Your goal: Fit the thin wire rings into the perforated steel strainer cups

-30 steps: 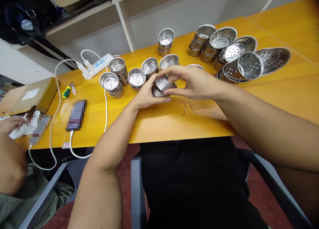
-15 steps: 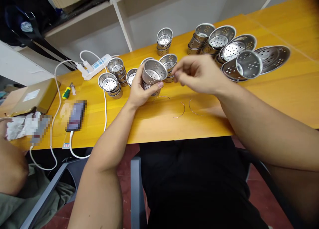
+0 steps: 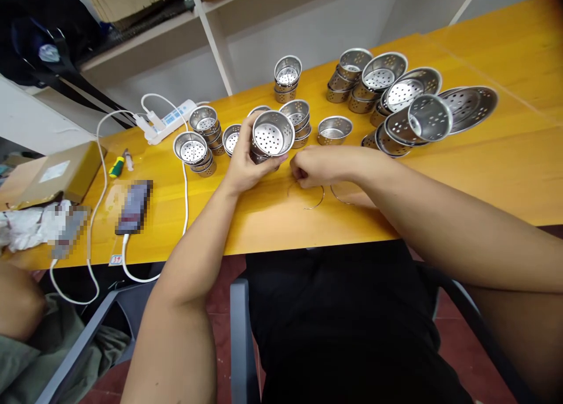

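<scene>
A perforated metal cup (image 3: 272,133) is in my left hand (image 3: 246,163), tilted so that its holed bottom shows, with part of another cup below it. My right hand (image 3: 314,165) is low over the table just right of that cup, its fingers curled; whatever they may hold is hidden. Thin curved wires (image 3: 322,199) lie on the wood under and beside my right hand. Behind my right hand stand a single shallow cup (image 3: 335,131) and a stack of cups (image 3: 295,115).
More cup stacks stand at the left (image 3: 192,148), the back (image 3: 287,73) and the right (image 3: 385,73). A power strip (image 3: 169,122) with white cables, a phone (image 3: 134,207), a screwdriver (image 3: 116,167) and a carton (image 3: 61,175) are left. Another person's arm (image 3: 20,301) is at far left.
My right hand has moved down and left toward the wires, uncovering the single shallow cup. The cup in my left hand has tipped more toward me.
</scene>
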`<state>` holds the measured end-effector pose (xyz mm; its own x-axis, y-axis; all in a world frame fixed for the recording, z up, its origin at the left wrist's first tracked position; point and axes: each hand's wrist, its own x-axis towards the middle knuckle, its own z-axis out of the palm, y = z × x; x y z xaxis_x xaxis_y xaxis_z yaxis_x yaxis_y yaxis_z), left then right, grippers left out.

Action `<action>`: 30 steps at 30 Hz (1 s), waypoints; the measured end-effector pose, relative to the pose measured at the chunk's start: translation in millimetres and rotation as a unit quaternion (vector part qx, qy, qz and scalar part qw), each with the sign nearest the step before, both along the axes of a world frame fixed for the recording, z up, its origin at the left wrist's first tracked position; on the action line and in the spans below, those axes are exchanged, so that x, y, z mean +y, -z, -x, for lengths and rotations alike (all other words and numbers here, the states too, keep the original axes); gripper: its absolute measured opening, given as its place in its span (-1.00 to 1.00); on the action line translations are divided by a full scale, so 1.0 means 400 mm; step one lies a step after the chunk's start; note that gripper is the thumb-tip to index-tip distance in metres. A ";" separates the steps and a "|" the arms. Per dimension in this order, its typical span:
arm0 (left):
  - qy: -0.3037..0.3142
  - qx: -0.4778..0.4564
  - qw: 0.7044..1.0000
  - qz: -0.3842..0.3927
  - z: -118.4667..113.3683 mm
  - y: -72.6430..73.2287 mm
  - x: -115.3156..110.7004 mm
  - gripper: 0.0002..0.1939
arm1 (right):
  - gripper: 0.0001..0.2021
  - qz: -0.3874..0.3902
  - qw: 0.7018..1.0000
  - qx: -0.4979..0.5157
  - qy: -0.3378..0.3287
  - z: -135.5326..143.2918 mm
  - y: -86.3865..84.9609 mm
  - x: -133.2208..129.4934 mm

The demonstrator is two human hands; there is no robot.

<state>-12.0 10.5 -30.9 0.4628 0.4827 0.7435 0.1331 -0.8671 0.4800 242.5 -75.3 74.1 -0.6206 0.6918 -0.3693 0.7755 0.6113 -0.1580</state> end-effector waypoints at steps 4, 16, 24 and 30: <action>0.006 0.009 1.000 0.002 -0.006 -0.001 -0.004 0.20 | -0.83 -0.009 0.999 -0.048 0.009 -0.002 -0.016 -0.022; -0.027 -0.029 0.997 0.073 -0.001 0.005 -0.011 0.27 | -0.93 -0.073 0.996 -0.010 -0.044 -0.023 -0.001 -0.029; -0.044 0.018 0.996 0.075 -0.011 -0.016 -0.028 0.16 | -0.76 -0.010 0.994 0.101 -0.034 -0.068 0.025 -0.004; -0.049 0.003 0.995 0.089 -0.023 -0.004 -0.032 0.21 | -0.80 -0.004 0.999 0.042 -0.022 -0.042 -0.002 -0.041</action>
<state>-2.6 -2.2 -29.1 0.4116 0.6498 0.6390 0.2167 -0.7508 0.6240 259.4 -91.6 74.9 -0.6794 0.6654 -0.3094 0.7316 0.6467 -0.2158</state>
